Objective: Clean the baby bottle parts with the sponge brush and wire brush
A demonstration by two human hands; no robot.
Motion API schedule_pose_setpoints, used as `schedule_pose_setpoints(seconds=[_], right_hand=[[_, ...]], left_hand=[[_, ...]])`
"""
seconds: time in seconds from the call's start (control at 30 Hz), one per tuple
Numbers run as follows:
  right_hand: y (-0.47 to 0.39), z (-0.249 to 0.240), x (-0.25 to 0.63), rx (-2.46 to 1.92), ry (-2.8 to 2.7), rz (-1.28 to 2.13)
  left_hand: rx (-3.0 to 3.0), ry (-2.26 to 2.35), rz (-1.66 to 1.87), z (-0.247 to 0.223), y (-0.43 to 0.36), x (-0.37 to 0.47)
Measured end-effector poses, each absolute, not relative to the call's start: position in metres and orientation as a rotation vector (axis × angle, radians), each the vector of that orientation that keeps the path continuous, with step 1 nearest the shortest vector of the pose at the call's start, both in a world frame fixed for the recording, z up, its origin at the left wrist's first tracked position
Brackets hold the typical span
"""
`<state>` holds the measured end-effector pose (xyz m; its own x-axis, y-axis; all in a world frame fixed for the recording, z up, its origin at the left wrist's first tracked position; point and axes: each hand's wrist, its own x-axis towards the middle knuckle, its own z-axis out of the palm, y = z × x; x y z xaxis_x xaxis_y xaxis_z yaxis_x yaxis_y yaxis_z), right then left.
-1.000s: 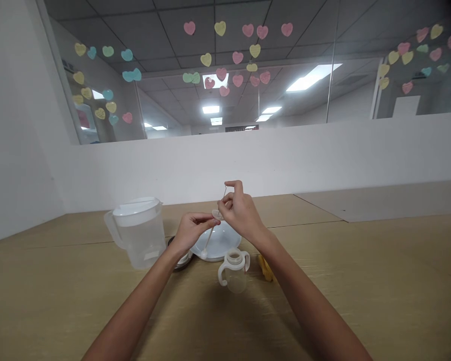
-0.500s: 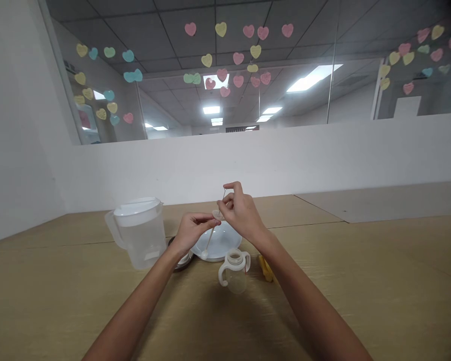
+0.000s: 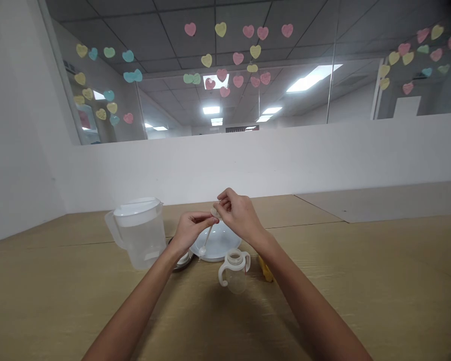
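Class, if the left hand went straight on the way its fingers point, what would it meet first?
Beyond the small clear piece at its fingertips, the left hand would probably meet the right hand first, though a single view leaves depth uncertain.

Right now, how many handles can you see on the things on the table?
3. One handle is on the left side of the pitcher; two are on the cup: its left handle and its right handle. Others may be hidden.
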<state>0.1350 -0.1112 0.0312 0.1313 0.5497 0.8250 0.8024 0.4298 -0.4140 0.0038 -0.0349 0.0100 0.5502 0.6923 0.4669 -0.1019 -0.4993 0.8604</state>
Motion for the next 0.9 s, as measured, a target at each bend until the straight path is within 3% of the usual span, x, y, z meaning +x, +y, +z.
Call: schedule_pose_setpoints(seconds=[0.23, 0.63, 0.9], right_hand=[[-0.111, 0.032, 0.133, -1.214, -1.577, -0.266], [-0.12, 0.04, 0.149, -1.1, -1.726, 0.165], [-0.121, 0.041, 0.155, -1.068, -1.744, 0.116]], left_hand=[[1.845, 0.465, 1.082, 0.01, -0.033, 0.001], [1.819, 0.478, 1.079, 0.012, -0.035, 0.0], [1.83, 0.476, 1.068, 0.013, -0.039, 0.0]])
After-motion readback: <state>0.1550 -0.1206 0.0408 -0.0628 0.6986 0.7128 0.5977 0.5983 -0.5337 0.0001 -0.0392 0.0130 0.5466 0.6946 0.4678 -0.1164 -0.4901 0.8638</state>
